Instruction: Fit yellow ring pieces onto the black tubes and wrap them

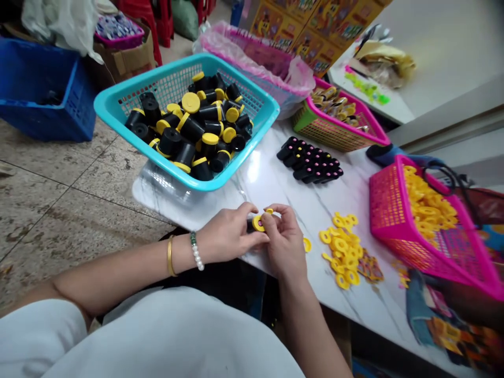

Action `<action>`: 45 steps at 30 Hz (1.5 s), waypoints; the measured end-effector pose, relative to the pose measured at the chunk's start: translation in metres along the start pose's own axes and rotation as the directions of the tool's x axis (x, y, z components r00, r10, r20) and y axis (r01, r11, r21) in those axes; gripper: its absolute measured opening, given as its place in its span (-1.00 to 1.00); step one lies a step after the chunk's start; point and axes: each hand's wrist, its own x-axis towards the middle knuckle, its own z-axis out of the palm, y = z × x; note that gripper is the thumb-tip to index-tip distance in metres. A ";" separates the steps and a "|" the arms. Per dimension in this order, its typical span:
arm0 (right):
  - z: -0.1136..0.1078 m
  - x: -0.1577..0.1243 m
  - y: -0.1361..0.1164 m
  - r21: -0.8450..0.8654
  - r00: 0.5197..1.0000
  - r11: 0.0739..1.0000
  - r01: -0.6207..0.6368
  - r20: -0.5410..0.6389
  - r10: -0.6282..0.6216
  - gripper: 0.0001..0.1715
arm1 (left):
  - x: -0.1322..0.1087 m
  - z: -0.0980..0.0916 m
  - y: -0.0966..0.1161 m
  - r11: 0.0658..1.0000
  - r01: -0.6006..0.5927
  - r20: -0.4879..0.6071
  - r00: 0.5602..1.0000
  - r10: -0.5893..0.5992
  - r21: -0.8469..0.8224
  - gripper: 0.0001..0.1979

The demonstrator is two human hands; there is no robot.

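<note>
My left hand (224, 234) is closed around a small black plastic piece (250, 226), mostly hidden by the fingers. Against its end sits a yellow ring piece (257, 224) with a pink spot in its middle. The fingers of my right hand (286, 239) pinch this yellow piece, with the thumb over its face. Just right of that hand lies a loose yellow ring (307, 244). Farther right is a pile of yellow ring pieces (342, 249). Beyond my hands, black pieces with pink and yellow ends (311, 160) lie in a tight cluster on the marble-patterned table (271, 181).
A turquoise basket (185, 176) of black cylinders with yellow caps overhangs the table's left end. At right stands a pink basket (388, 202) of yellow pieces. Another pink-and-green basket (334, 126) is at the back. A person's arm (460, 294) shows at far right.
</note>
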 end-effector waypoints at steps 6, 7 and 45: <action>-0.021 0.004 -0.004 -0.046 1.000 0.999 -0.003 0.008 0.003 -0.57 | -0.002 0.008 -0.006 0.967 -0.183 -0.079 0.977 0.199 0.175 -0.81; -0.026 0.008 -0.008 -0.064 0.998 0.998 -0.022 0.053 0.025 -0.56 | -0.001 0.008 -0.006 0.967 -0.190 -0.072 0.976 0.205 0.172 -0.81; -0.092 -0.006 -0.010 -0.776 0.948 0.582 0.244 0.066 -0.310 -0.69 | -0.038 -0.089 0.037 0.651 -0.134 -0.416 0.670 0.615 0.747 -0.77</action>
